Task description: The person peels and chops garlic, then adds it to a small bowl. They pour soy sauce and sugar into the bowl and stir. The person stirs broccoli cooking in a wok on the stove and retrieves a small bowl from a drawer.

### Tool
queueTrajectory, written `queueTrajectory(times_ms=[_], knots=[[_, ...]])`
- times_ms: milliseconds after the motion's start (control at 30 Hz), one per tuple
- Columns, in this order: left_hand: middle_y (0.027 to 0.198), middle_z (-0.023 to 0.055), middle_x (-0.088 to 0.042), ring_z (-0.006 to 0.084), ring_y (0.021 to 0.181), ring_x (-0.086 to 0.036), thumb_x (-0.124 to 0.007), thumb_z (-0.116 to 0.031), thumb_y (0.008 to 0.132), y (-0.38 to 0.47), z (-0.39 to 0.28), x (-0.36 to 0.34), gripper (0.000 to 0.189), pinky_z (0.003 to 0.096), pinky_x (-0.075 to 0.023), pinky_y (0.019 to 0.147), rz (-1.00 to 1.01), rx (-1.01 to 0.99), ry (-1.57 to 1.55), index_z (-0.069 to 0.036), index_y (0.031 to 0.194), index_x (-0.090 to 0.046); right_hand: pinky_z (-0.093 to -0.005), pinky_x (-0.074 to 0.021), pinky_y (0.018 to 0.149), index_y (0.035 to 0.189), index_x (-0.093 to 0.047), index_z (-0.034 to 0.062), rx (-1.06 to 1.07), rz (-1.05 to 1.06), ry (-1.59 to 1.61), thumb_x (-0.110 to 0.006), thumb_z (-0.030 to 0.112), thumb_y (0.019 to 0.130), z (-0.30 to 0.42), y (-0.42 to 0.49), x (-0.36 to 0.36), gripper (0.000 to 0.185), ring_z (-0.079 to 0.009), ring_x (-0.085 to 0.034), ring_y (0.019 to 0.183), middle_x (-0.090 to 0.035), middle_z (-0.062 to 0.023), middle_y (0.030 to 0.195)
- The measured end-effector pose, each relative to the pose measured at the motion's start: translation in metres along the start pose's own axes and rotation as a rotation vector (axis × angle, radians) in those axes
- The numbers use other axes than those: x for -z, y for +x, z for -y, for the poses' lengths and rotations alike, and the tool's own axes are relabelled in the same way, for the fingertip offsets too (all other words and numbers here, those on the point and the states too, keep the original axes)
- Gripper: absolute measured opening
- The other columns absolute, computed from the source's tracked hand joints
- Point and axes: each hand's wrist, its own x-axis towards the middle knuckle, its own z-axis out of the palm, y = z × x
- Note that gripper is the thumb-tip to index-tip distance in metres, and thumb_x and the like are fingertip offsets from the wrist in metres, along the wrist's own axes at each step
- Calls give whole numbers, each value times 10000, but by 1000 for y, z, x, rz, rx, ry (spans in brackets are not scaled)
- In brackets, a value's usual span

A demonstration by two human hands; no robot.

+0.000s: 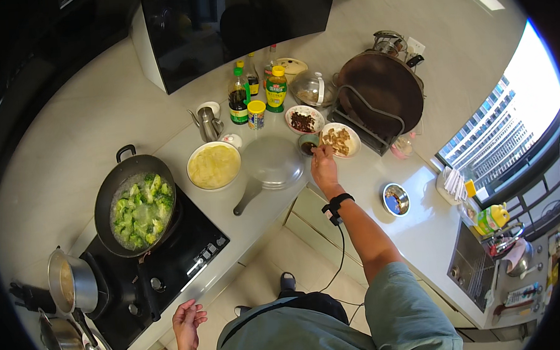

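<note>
My right hand [324, 165] reaches across the counter, its fingertips at the edge of a small bowl of dark sauce [309, 145] and beside a plate of light brown pieces [340, 139]. Whether the fingers grip anything is not clear. Above the small bowl sits a patterned bowl of dark, chopped bits [304, 120]. My left hand [188, 318] hangs near the counter's front edge, fingers apart, holding nothing. Broccoli [142, 211] lies in bubbling liquid in a black wok [105, 217] on the hob. Between the wok and my right hand are a bowl of pale yellow slices [214, 165] and a domed lid or pan [273, 163].
Sauce bottles [276, 89] and a metal oil pot [208, 124] stand along the wall. A dark round pan [382, 93] leans in a rack. A small metal bowl [396, 200] stands right. A saucepan [79, 285] is on the hob, and a sink [472, 264] lies far right.
</note>
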Motion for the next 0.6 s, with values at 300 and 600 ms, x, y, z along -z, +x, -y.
queueTrajectory(times_ms=[300, 600], knots=[[1081, 127, -722, 208, 854, -722, -631, -149, 1066, -13, 2, -74, 245, 334, -613, 743, -79, 38, 44, -17, 1272, -652, -545, -483, 1064, 1336, -584, -69, 102, 156, -253, -593, -15, 897, -78, -10, -81, 442, -492, -535, 1246, -498, -296, 1343], [1111, 139, -715, 222, 887, -717, -629, -133, 1060, 1, -6, -135, 263, 343, -613, 770, -36, 22, 114, -7, 1291, -638, -628, -264, 1240, 1588, -318, -80, 87, 310, -247, -576, -12, 909, -71, -17, -71, 730, -526, -279, 1526, -290, -360, 1609]])
